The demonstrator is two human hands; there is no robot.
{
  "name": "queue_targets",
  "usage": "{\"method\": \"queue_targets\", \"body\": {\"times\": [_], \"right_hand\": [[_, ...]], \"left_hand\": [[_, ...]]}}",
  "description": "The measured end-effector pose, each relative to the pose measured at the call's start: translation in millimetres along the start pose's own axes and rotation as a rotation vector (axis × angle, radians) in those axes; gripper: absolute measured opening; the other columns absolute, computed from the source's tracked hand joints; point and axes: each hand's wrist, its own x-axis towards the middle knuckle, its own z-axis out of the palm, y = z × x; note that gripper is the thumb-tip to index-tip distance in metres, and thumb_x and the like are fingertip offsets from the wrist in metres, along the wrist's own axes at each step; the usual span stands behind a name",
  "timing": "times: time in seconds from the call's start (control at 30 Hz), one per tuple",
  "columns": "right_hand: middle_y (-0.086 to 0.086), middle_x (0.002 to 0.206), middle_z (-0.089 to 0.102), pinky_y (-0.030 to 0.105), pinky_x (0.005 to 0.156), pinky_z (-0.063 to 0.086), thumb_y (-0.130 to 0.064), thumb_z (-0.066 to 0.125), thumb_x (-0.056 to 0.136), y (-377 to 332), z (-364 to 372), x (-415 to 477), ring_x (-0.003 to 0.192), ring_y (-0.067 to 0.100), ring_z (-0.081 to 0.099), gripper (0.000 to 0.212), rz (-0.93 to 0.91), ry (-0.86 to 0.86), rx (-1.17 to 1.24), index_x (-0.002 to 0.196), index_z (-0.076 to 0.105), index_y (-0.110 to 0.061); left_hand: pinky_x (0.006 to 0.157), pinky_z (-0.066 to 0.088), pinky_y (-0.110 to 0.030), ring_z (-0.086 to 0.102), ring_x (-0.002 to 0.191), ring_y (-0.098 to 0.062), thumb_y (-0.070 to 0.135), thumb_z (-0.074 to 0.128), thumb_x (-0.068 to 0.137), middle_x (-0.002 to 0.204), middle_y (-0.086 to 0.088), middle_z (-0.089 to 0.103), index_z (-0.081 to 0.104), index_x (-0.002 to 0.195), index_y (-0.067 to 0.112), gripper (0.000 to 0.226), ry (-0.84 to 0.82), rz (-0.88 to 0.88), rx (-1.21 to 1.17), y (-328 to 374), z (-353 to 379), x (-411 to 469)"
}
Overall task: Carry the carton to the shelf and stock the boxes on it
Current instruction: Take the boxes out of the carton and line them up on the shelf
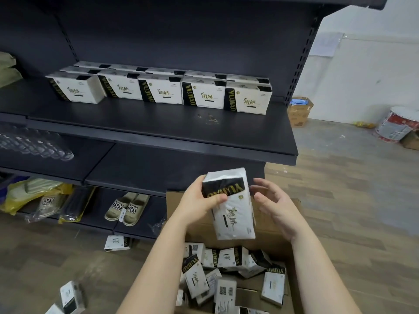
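Observation:
My left hand (199,200) grips a white tissue pack with a black and gold band (231,211) by its upper end, above the open brown carton (267,230). My right hand (274,205) hovers just right of the pack, fingers relaxed, holding nothing. Several more packs (226,273) lie loose in the carton. On the dark shelf (158,125) stand rows of matching boxes (163,91) along the back.
Two packs lie on the wooden floor, one by the shelf base (116,243) and one at lower left (70,295). Slippers (127,208) and bagged goods sit on the lowest shelf. A carton (299,111) and a tin (396,125) stand by the far wall.

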Motion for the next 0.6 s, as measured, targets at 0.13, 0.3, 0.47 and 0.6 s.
{"method": "queue_targets", "body": {"times": [0.13,0.3,0.47,0.6], "right_hand": [[-0.003,0.123,0.065,0.052,0.095,0.052,-0.054,0.086,0.056,8,1,1,0.115,0.02,0.062,0.077,0.04,-0.067,0.09,0.125,0.06,-0.034],[-0.01,0.111,0.069,0.024,0.073,0.055,-0.031,0.081,0.071,-3,0,8,0.102,0.009,0.065,0.05,-0.011,-0.043,-0.049,0.117,0.062,-0.035],[-0.013,0.107,0.068,0.026,0.074,0.058,-0.025,0.079,0.079,-11,-4,21,0.098,0.006,0.065,0.04,-0.027,-0.055,-0.174,0.113,0.063,-0.036],[-0.011,0.112,0.065,0.033,0.084,0.058,-0.026,0.081,0.077,-17,-11,33,0.104,0.01,0.062,0.047,-0.041,-0.072,-0.274,0.12,0.061,-0.032]], "left_hand": [[0.087,0.057,-0.049,0.068,0.105,-0.024,0.037,0.078,0.072,0.115,-0.009,0.069,0.055,0.125,0.011,0.063,0.091,-0.032,-0.301,-2,3,5],[0.084,0.059,-0.045,0.069,0.103,-0.027,0.036,0.072,0.073,0.109,-0.012,0.072,0.06,0.119,0.006,0.055,0.129,-0.116,-0.472,-6,11,9],[0.085,0.058,-0.046,0.065,0.11,-0.029,0.034,0.074,0.075,0.114,-0.009,0.069,0.052,0.127,0.007,0.062,0.13,-0.126,-0.423,-14,3,14],[0.105,0.045,-0.048,0.052,0.127,-0.023,0.037,0.083,0.069,0.142,-0.003,0.049,0.013,0.155,0.023,0.112,0.201,-0.134,-0.09,-11,-16,22]]}}
